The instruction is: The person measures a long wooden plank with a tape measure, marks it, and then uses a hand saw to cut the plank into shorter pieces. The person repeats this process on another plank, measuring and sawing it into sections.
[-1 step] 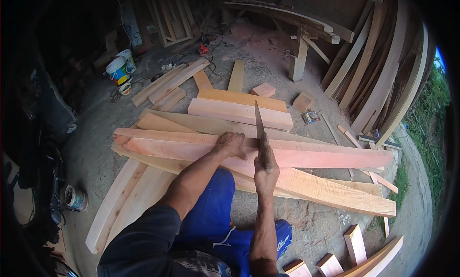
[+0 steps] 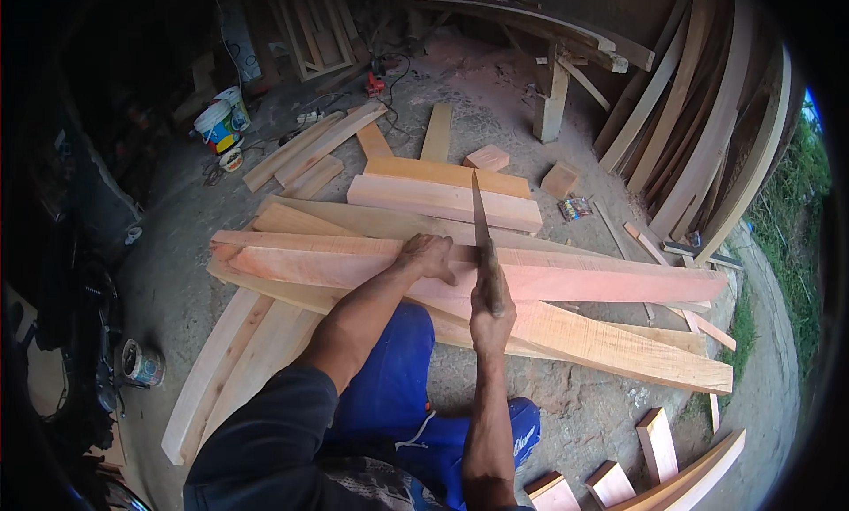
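A long pinkish wooden beam (image 2: 601, 281) lies crosswise in front of me on top of other timbers. My left hand (image 2: 429, 256) is closed over its upper edge near the middle, thumb toward the saw. In my right hand (image 2: 493, 312) is the handle of a handsaw (image 2: 480, 212). The narrow blade points away from me and stands across the beam, just right of my left hand. A small dark brown patch shows between that hand and the blade; I cannot tell what it is. Whether the teeth are in the wood is hidden.
Under the beam lie a tapering plank (image 2: 628, 345) and other boards. Beyond it sit a thick pink timber (image 2: 442, 202) and two short blocks. Tall planks (image 2: 699, 148) lean at the right. Buckets (image 2: 217, 126) and a red power tool (image 2: 375, 85) stand farther back. Offcuts (image 2: 656, 445) lie near right.
The saw has slid slightly away from me across the beam. My left hand stays in place on the wood, and the whole view has shifted a little.
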A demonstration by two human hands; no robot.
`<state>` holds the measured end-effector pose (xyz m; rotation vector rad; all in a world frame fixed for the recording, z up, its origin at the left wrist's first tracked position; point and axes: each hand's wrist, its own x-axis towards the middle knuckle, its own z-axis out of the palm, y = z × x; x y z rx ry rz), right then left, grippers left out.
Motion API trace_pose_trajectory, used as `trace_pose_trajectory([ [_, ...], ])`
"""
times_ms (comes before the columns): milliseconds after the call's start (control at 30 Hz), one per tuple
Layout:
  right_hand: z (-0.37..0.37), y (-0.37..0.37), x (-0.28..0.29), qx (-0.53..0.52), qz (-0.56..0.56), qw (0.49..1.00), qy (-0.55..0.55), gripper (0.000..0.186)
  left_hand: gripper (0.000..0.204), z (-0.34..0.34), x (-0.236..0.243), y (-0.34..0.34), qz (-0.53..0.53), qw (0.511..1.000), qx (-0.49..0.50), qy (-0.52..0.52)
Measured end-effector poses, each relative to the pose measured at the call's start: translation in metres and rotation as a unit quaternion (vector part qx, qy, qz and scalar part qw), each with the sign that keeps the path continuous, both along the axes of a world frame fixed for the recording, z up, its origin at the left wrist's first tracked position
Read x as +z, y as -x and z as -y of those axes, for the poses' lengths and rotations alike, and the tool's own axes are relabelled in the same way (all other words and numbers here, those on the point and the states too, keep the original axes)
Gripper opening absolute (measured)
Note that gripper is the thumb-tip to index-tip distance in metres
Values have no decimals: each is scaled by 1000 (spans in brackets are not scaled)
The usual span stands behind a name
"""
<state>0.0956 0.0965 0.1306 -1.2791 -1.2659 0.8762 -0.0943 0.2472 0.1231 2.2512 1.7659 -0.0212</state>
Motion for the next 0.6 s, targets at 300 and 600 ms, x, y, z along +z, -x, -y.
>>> trace_pose_trajectory([
  [300, 233, -31, -40, -30, 36, 999, -24, 61, 92, -18, -9, 16, 4, 1000, 14, 22],
  [600, 50, -10, -46, -23, -22, 999, -42, 65, 110, -29, 0, 7, -50, 996, -1, 71],
])
